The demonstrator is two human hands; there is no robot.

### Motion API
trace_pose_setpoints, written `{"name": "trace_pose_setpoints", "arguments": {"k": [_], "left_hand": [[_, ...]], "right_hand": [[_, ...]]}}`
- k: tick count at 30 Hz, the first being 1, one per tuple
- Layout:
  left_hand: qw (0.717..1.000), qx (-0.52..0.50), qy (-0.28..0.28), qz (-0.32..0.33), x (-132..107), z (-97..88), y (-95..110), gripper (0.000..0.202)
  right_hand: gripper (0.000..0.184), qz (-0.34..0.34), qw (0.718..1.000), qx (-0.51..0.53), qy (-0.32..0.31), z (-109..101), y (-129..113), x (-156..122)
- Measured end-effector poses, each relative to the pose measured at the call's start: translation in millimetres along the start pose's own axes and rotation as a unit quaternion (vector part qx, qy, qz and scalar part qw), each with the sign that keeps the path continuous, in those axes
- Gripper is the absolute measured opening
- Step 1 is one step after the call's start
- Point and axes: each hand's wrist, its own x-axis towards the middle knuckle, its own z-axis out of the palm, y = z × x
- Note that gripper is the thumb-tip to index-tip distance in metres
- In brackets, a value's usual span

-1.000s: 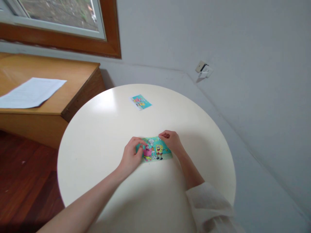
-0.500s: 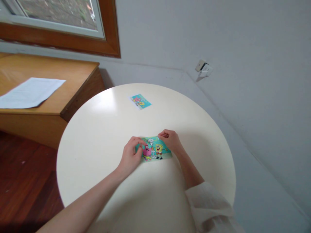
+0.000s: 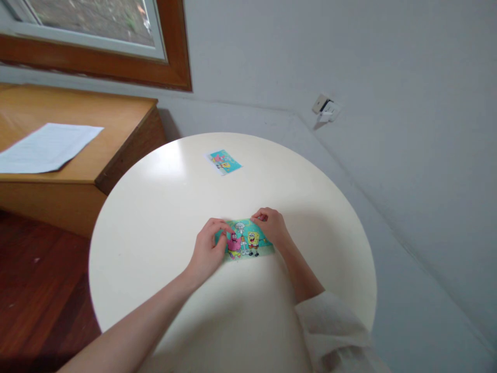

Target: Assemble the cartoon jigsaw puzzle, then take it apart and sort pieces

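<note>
A small turquoise cartoon picture (image 3: 244, 241), with a pink, a pale and a yellow figure on it, lies flat on the round white table (image 3: 155, 228). My left hand (image 3: 209, 243) is curled at its left edge, index finger on the surface and thumb by the edge. At the upper right corner, the thumb and fingers of my right hand (image 3: 271, 224) are pinched together on the picture. The right hand and wrist cover part of its right side. Whether the picture is one sheet or several joined pieces, I cannot tell.
A smaller card (image 3: 224, 161) with a similar cartoon print and a white border lies farther back on the table. Left of the table, a wooden desk (image 3: 128, 111) carries a white paper (image 3: 50, 147). A wall socket with a plug (image 3: 326, 108) is at the back right.
Almost nothing differs. Both hands stay at the same edges of the picture, and the whole view has shifted very slightly.
</note>
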Motion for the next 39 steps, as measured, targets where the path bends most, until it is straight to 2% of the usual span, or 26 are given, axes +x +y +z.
{"name": "trace_pose_setpoints", "arguments": {"k": [3,6,11,13,15,17,20,23,26,35,39], "left_hand": [[1.0,0.0,0.004,0.003,0,0.4,-1,0.021],[1.0,-0.003,0.008,0.005,1,0.6,-1,0.021],[1.0,0.004,0.016,0.001,2,-0.5,-4,0.022],[0.999,0.008,0.031,0.0,2,-1.2,-6,0.022],[0.999,0.006,0.05,0.002,3,-1.9,-8,0.021],[0.998,-0.002,0.067,0.005,4,-2.6,-8,0.019],[0.996,-0.014,0.083,0.008,6,-3.8,-5,0.017],[0.995,-0.023,0.101,0.008,8,-5.5,-3,0.016],[0.991,-0.03,0.127,0.006,10,-7.7,-5,0.015],[0.987,-0.018,0.159,-0.015,18,-12.2,-19,0.015],[0.986,-0.011,0.166,-0.021,19,-10.8,-23,0.014]], "right_hand": [[0.007,-0.011,1.0,-0.005,0.007,1,0,-1],[0.006,-0.002,0.999,0.038,0.018,3,7,0],[0.022,0.019,0.99,0.121,0.067,4,19,-3],[0.029,-0.023,0.994,0.077,0.08,3,18,-13],[0.035,-0.107,0.991,-0.015,0.079,3,12,-31],[0.042,-0.162,0.977,-0.129,0.055,5,4,-53],[0.054,-0.175,0.947,-0.268,-0.001,12,-6,-81],[0.06,-0.168,0.929,-0.327,-0.036,22,-10,-89],[0.056,-0.161,0.925,-0.342,-0.036,28,-12,-76],[0.056,-0.127,0.93,-0.344,-0.008,42,-16,0],[0.055,-0.124,0.937,-0.328,-0.003,45,-15,13]]}}
